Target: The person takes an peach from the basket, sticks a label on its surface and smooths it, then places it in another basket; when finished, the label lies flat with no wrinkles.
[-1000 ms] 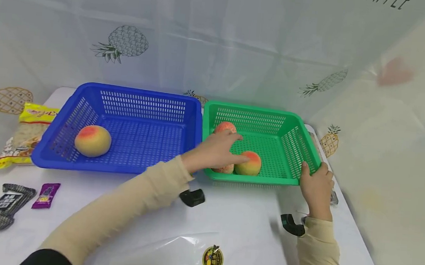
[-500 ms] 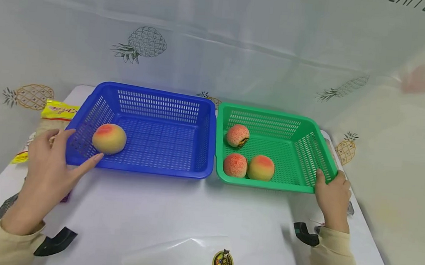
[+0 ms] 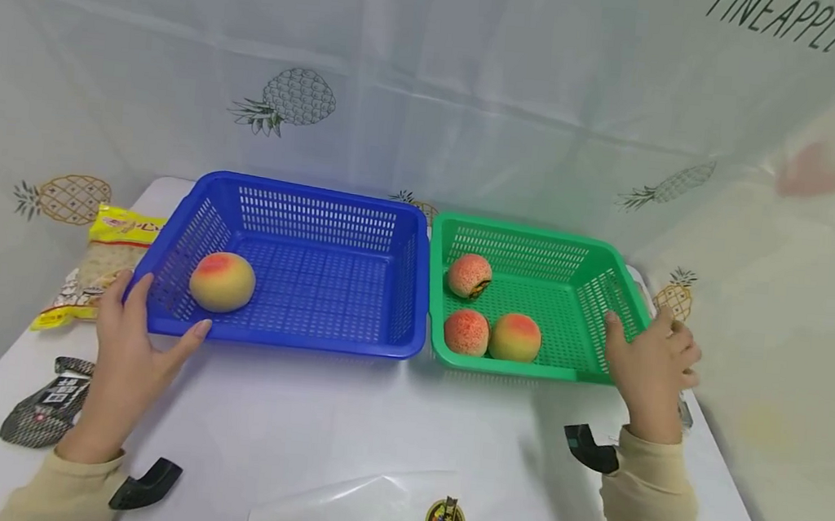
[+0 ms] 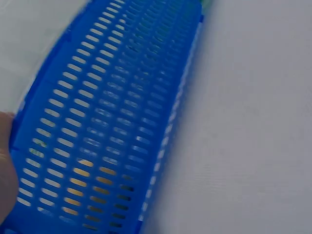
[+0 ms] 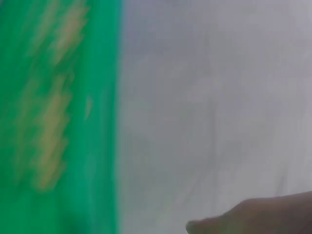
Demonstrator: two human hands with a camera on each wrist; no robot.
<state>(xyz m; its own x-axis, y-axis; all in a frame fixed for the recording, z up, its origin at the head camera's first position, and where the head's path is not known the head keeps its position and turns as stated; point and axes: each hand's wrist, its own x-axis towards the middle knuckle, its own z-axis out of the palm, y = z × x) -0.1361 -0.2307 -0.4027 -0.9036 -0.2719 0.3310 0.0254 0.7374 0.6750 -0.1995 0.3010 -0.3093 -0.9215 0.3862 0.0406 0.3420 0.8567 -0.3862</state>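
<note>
In the head view my left hand (image 3: 126, 352) grips the near left corner of a blue plastic basket (image 3: 308, 342), fingers along the left rim and thumb at the front rim. That basket's slotted wall (image 4: 97, 107) fills much of the left wrist view. One yellow-red peach (image 3: 222, 282) lies inside it. My right hand (image 3: 650, 369) is spread at the near right corner of a smaller green basket (image 3: 527, 369). The green basket bears two speckled pink-red round fruits (image 3: 467, 332) and another yellow-red peach (image 3: 515, 338). The right wrist view is blurred.
A yellow printed food bag (image 3: 104, 256) leans at the blue basket's left. A dark mesh packet (image 3: 45, 407) with a label lies nearer. A clear plastic bag (image 3: 361, 510) with a round sticker is at the front edge. A pineapple-print curtain (image 3: 402, 87) hangs behind.
My left hand has left the green basket's fruit and gone left to the blue basket's corner. My right hand has come off the green rim.
</note>
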